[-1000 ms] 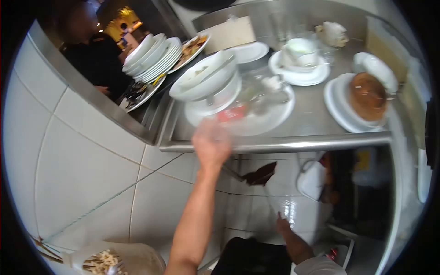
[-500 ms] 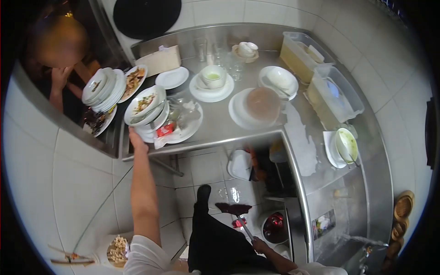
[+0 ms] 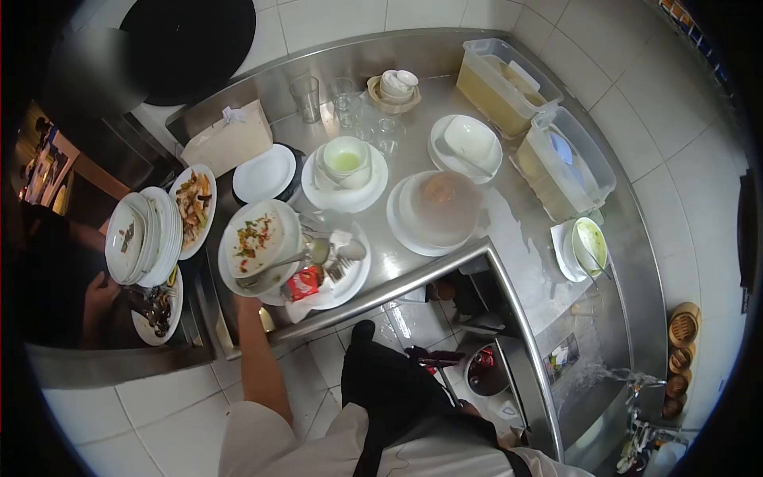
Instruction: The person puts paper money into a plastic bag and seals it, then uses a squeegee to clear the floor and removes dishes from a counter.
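Note:
At the left end of the steel counter, my left hand [image 3: 249,305] grips the near rim of stacked dirty dishes. Its fingers are mostly hidden beneath them. The top bowl [image 3: 258,238] holds food scraps and a spoon. Beside it, a white plate [image 3: 350,286] carries forks, a small glass and a red wrapper [image 3: 304,283]. Low down, my right hand [image 3: 470,409] is closed round the handle of a broom with a dark red head [image 3: 433,358]. My apron and body partly hide this hand.
Through a hatch at left, another person's hand [image 3: 99,298] is beside stacked plates [image 3: 155,238]. Bowls [image 3: 346,163], glasses [image 3: 305,97] and plastic tubs [image 3: 509,87] stand on the counter [image 3: 373,238]. Water sprays from a tap [image 3: 636,383] at right. A bin [image 3: 483,370] is below.
My view has turned and come closer to the counter. The dirty dishes have shifted slightly under my left hand. The broom is now more hidden by my body.

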Motion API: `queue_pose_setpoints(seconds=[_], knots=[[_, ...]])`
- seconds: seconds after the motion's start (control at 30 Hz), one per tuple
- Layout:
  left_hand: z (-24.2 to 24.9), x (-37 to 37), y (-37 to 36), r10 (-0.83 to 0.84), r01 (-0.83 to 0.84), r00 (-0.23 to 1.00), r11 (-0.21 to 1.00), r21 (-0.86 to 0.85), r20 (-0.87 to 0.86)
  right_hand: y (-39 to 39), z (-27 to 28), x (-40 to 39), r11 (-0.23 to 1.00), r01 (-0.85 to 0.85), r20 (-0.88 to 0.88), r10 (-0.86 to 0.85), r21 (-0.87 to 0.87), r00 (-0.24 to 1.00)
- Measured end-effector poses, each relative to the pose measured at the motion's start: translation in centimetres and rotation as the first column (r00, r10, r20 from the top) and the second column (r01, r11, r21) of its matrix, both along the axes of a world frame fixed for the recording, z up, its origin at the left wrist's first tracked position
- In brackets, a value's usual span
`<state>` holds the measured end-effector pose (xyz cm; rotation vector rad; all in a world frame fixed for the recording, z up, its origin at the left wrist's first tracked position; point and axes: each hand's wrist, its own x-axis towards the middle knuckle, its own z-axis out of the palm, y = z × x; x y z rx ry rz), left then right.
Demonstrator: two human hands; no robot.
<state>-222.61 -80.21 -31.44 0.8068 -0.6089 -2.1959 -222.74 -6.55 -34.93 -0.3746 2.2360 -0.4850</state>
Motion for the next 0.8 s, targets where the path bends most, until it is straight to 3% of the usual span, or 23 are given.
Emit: queue_pose_setpoints(seconds=[0.1, 0.17, 0.23, 0.3, 0.37, 0.4, 0.43, 0.47, 0.57, 0.7, 0.8], knots=[[0.3, -2.2, 1.9, 0.084, -0.079, 0.993, 0.994, -0.07, 0.079, -3.5, 1.2, -2.0, 0.982, 0.186, 0.239, -0.19, 0.036, 0.952], [1.1, -3.9, 2.3, 0.164, -0.138, 0.961, 0.982, -0.129, 0.225, -4.7, 1.7, -2.1, 0.991, 0.129, 0.254, -0.121, -0.016, 0.959], [3.0, -5.2, 3.5, 0.158, -0.066, 0.924, 0.963, -0.261, 0.349, -3.3, -1.0, -2.0, 0.984, -0.12, 0.1, 0.134, -0.133, 0.986], [1.5, -5.9, 3.7, 0.155, 0.017, 0.889, 0.929, -0.369, 0.431, -2.1, -3.8, -1.2, 0.756, -0.465, -0.417, 0.278, -0.461, 0.865], [1.6, -7.6, 4.0, 0.132, -0.011, 0.919, 0.951, -0.31, 0.371, -2.7, -5.0, -2.6, 0.627, -0.438, -0.409, 0.201, -0.645, 0.89], [2.2, -8.5, 4.6, 0.11, -0.02, 0.93, 0.968, -0.25, 0.352, -3.0, -4.9, -2.6, 0.699, -0.273, -0.23, 0.158, -0.661, 0.96], [3.3, -9.6, 5.6, 0.082, -0.021, 0.94, 0.983, -0.185, 0.332, -3.1, -5.1, -2.4, 0.758, -0.095, -0.052, 0.081, -0.646, 0.995], [5.4, -10.9, 7.2, 0.075, -0.007, 0.924, 0.984, -0.181, 0.374, -2.6, -6.5, -2.0, 0.877, 0.208, 0.286, -0.086, -0.433, 0.955], [5.7, -13.5, 9.3, 0.025, 0.044, 0.945, 0.979, -0.201, 0.327, -5.7, -0.7, -2.4, 0.974, 0.219, 0.393, -0.179, -0.06, 0.902], [5.7, -16.5, 11.3, -0.04, 0.091, 0.966, 0.977, -0.193, 0.256, -5.4, -0.4, -2.3, 0.983, -0.082, 0.15, 0.108, -0.165, 0.983], [5.4, -18.3, 12.2, -0.042, 0.081, 0.973, 0.982, -0.168, 0.228, -2.9, -5.9, -1.5, 0.983, -0.047, 0.221, 0.086, -0.178, 0.971]])
